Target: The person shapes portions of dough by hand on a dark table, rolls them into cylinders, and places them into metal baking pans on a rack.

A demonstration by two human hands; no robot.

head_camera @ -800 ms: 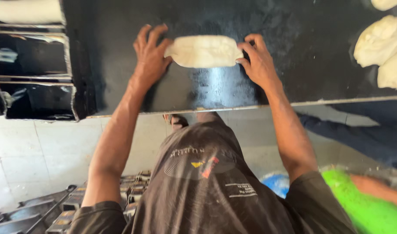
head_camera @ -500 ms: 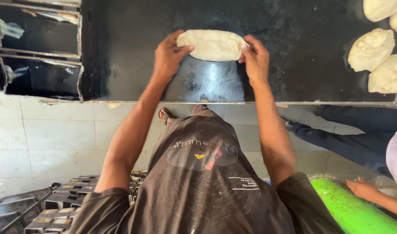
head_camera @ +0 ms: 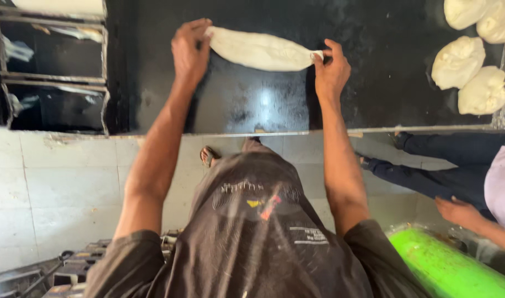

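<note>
A: Where's the dough (head_camera: 260,49)?
B: On the dark worktop (head_camera: 252,105), stretched long; left hand (head_camera: 190,52) pinches one end; right hand (head_camera: 330,69) pinches the other.
A: Nearby?
B: Dough lumps (head_camera: 473,72) far right.

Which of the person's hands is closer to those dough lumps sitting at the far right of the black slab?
The right hand. It pinches the right end of the stretched dough, nearer the dough lumps. The left hand grips the other end, farther away.
</note>
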